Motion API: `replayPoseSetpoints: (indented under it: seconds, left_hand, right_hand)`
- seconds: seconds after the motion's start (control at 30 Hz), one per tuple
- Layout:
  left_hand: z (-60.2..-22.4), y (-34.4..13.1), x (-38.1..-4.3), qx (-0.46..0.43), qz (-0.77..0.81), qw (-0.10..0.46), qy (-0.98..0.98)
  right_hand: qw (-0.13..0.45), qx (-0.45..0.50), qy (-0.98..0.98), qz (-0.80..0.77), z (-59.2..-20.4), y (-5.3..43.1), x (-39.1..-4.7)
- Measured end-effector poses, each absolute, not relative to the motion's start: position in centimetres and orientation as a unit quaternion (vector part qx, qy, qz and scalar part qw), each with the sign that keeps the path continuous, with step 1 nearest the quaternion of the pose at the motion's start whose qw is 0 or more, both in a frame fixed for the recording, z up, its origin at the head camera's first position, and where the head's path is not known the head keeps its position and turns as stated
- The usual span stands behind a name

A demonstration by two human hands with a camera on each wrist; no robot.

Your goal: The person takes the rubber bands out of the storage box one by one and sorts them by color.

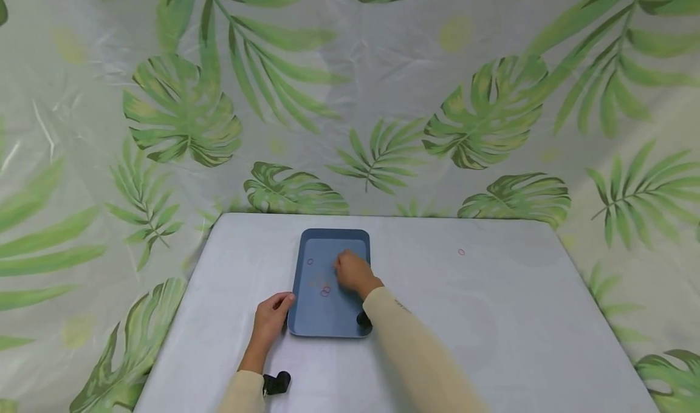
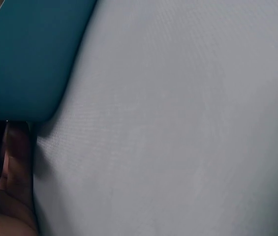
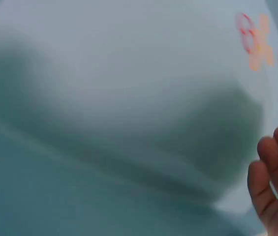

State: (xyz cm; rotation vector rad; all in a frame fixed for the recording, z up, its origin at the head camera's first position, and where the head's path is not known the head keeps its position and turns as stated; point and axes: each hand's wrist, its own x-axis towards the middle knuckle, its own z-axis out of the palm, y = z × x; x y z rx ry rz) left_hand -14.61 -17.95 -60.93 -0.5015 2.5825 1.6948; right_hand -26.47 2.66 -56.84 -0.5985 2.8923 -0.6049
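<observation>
A blue rectangular tray [image 1: 306,325] lies on the table, holding several thin bands. Red bands [image 1: 325,291] overlap near its middle, beside faint orange ones [image 1: 316,281]. One more red band [image 1: 310,261] lies towards the upper left. My left hand [image 1: 270,320] holds the tray's left edge, thumb and fingertips at the rim. Inside the tray, on the right side, is my right hand [image 1: 355,273], bent at the fingers. Loosely bent fingers [image 3: 271,162] show in the right wrist view, while thumb and index are not clearly seen. Whether they pinch a band is hidden.
A single red band [image 1: 461,252] lies on the white-covered table [image 1: 492,316], right of the tray. Leaf-patterned sheeting [image 1: 383,97] hangs behind the table's back edge. Black wrist cameras [image 1: 277,382] sit on both wrists.
</observation>
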Motion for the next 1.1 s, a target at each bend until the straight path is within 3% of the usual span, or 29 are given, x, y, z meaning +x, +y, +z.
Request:
replayPoseSetpoints:
  seconds: [0.23, 0.6, 0.87, 1.1]
  left_hand:
    - [-61.1, -18.0, -14.2, -0.163, 0.54, 0.003, 0.826]
    - [-61.3, -17.6, -14.5, -0.173, 0.549, 0.003, 0.818]
    - [-60.9, -16.9, -14.7, -0.188, 0.518, -0.038, 0.834]
    - [-60.0, -16.6, -14.8, -0.177, 0.482, -0.07, 0.855]
  right_hand:
    - [0.058, -0.173, 0.947, -0.263, -54.8, 4.9, -27.0]
    - [-0.039, -0.104, 0.939, -0.326, -54.6, 10.9, -28.7]
    - [-0.026, 0.009, 0.944, -0.33, -54.1, 18.3, -29.7]
    - [-0.021, 0.065, 0.945, -0.321, -56.5, 22.9, -28.7]
